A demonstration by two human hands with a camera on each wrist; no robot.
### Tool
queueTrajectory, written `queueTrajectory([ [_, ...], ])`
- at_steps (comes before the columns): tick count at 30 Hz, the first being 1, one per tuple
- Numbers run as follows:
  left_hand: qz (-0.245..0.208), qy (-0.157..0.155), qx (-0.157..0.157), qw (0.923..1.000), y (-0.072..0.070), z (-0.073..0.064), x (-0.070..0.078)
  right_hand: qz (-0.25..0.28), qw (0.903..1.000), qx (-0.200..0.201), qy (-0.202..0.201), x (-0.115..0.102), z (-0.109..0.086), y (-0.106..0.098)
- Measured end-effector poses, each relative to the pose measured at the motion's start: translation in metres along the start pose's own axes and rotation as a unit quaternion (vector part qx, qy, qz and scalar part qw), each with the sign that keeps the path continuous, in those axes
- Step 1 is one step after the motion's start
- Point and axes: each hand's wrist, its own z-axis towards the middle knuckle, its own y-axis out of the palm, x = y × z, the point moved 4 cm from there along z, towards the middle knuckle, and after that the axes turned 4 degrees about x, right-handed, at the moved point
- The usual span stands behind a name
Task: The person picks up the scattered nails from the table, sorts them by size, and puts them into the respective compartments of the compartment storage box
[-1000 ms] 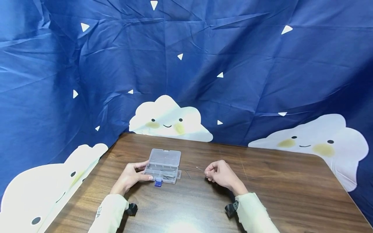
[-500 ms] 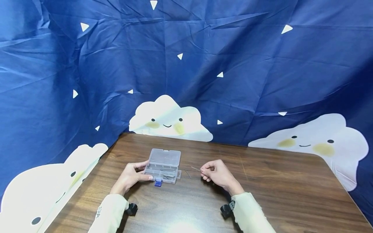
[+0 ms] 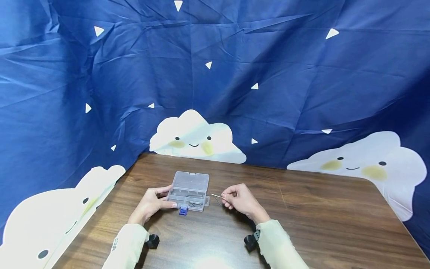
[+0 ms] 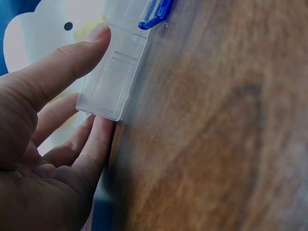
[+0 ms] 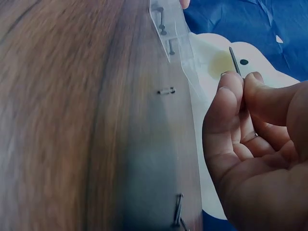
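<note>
In the head view a clear plastic compartment box (image 3: 198, 209) stands with its lid (image 3: 190, 182) raised and its blue latch (image 3: 183, 211) hanging at the front. My left hand (image 3: 149, 203) grips the box's left end, thumb at the front wall; in the left wrist view the fingers touch its end and back. Several nails (image 3: 195, 204) lie in the box's compartments. My right hand (image 3: 242, 201) pinches a nail (image 5: 235, 61) between thumb and forefinger, point showing beyond the fingertips, just right of the box. Below it a loose nail (image 3: 218, 201) lies on the table.
The brown wood-grain table (image 3: 319, 220) reaches back to a blue cloth (image 3: 221, 37) printed with white clouds. In the right wrist view, more thin metal pieces (image 5: 179, 211) lie on the table, blurred. A black wrist camera (image 3: 251, 242) hangs beneath the right wrist.
My right hand has moved left with the pinched nail, bringing it over the loose nail and close to the box's right side. The left hand and box have stayed put.
</note>
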Motion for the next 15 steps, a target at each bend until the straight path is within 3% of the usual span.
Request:
queueTrajectory([
  [15,0.001,0.002,0.001,1.0000,0.000,-0.001,0.001,-0.017,0.9998,-0.008,-0.010,-0.004,0.021,0.041],
])
